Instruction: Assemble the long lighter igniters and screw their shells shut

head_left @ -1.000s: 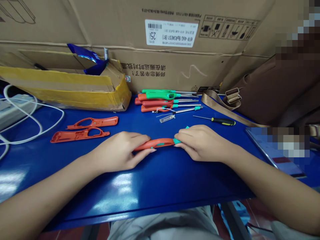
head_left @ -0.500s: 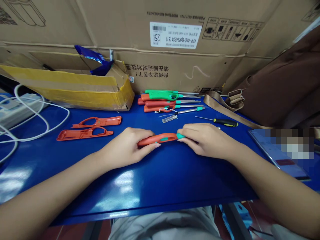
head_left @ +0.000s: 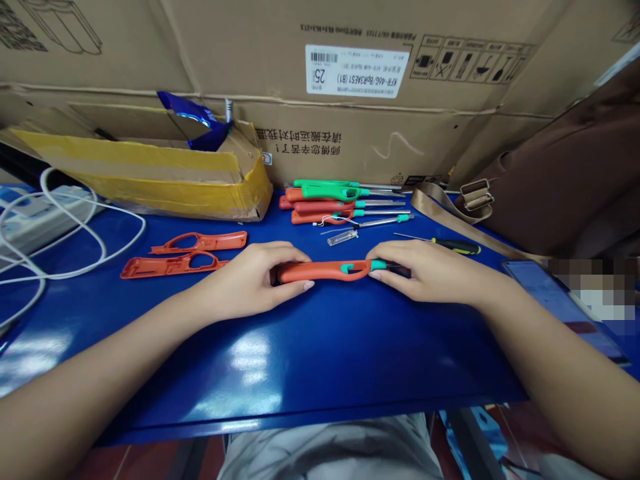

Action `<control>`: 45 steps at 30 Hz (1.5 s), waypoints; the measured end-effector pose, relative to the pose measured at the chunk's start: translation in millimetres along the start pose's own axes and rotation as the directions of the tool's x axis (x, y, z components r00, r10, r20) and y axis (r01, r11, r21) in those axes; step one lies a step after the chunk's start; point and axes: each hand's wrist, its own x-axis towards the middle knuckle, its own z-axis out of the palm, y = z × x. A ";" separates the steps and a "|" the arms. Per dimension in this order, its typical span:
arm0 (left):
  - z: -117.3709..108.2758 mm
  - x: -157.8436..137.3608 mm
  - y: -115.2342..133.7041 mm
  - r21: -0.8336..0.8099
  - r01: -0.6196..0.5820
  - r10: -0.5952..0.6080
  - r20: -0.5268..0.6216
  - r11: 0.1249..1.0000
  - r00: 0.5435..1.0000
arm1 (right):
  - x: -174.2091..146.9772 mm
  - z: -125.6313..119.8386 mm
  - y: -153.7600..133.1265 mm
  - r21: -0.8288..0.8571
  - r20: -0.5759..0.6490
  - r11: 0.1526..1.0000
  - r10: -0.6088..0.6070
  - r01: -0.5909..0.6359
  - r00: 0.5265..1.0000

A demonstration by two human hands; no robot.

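An orange gas lighter [head_left: 317, 271] with a teal trigger and collar lies level between my two hands, just over the blue table. My left hand [head_left: 250, 273] is closed round its handle end. The fingers of my right hand [head_left: 420, 270] pinch the teal collar, and part of the metal tube shows dark beneath them. Two orange half shells [head_left: 173, 265] of a lighter handle rest beyond my left forearm. Farther back lie a clear fuel tank [head_left: 343, 237] and a loose metal tube with a teal collar [head_left: 383, 222] and thin wires.
Several green and orange lighters [head_left: 325, 203] are piled near the cardboard wall [head_left: 280, 60]. A black and yellow screwdriver [head_left: 457, 246] and a phone [head_left: 555, 300] lie to the right. A taped box [head_left: 150, 167], a white cable [head_left: 103, 247] and a power strip [head_left: 45, 217] stand left.
The lighter has turned about its length, so the trigger opening now faces differently, and it has shifted slightly right. Both hands still hold its ends. The whole view has moved a little.
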 end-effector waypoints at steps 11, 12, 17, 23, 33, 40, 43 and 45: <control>-0.7 4.0 -2.5 -0.282 0.140 -0.134 0.042 0.949 0.990 | 2.0 4.4 0.1 -0.019 -0.062 0.998 -0.056 0.055 0.997; -1.0 4.6 -2.3 -0.344 0.175 -0.167 0.053 0.923 0.985 | 1.8 4.9 0.2 -0.016 -0.073 0.998 -0.062 0.061 0.995; -5.4 6.6 4.1 -0.483 0.371 -0.365 0.111 0.793 0.924 | 2.0 6.0 2.3 -0.046 -0.200 0.992 -0.128 0.121 0.971; -4.6 4.5 7.1 -0.460 0.280 -0.289 0.052 0.843 0.956 | 0.3 6.5 -1.1 -0.100 -0.282 0.977 -0.208 0.187 0.937; -0.2 1.1 1.9 -0.414 0.221 -0.238 0.011 0.883 0.971 | 1.0 5.4 -7.2 0.005 -0.253 0.992 -0.121 0.126 0.960; 10.0 1.8 -2.6 -0.139 0.030 -0.033 -0.017 0.990 0.999 | 1.5 2.6 -9.5 -0.083 -0.031 0.996 0.030 -0.033 0.999; 12.2 1.3 -4.1 -0.016 -0.051 0.052 0.046 0.999 0.998 | -2.4 -1.7 -11.3 -0.113 0.038 0.992 0.058 -0.054 0.998; 11.5 0.7 -4.4 0.003 -0.067 0.066 0.057 0.998 0.996 | -4.5 -4.9 -10.2 -0.091 0.054 0.994 0.066 -0.061 0.996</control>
